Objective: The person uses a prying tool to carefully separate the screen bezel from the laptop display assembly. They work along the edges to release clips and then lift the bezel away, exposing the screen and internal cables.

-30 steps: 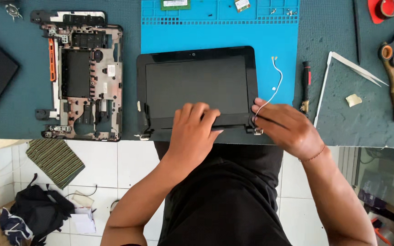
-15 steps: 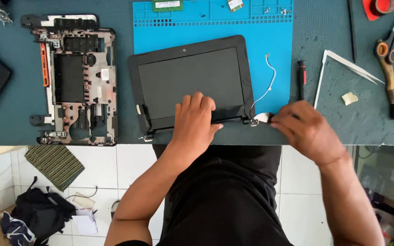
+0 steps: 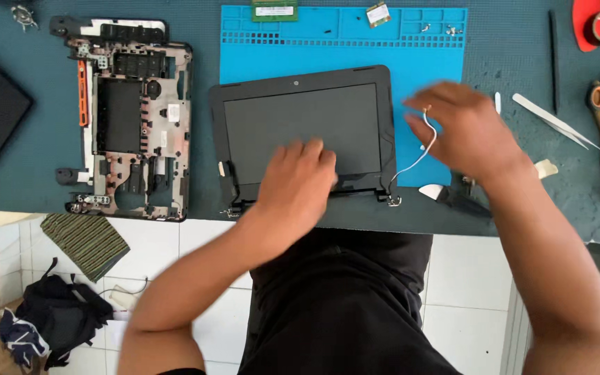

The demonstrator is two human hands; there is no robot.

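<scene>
From the head view, my left hand (image 3: 298, 182) lies flat, grip open, pinning the near edge of the black screen panel (image 3: 300, 132) on the blue mat (image 3: 425, 55), mid-worktop. My right hand (image 3: 468, 132) hovers blurred over its white cable (image 3: 418, 156); grip unclear. Best press evenly and spare that thin lead.

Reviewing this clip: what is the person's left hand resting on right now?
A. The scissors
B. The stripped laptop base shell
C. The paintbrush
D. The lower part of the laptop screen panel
D. The left hand lies flat on the lower edge of the laptop screen panel, which sits partly on the blue mat; the base shell lies untouched further left.
</scene>
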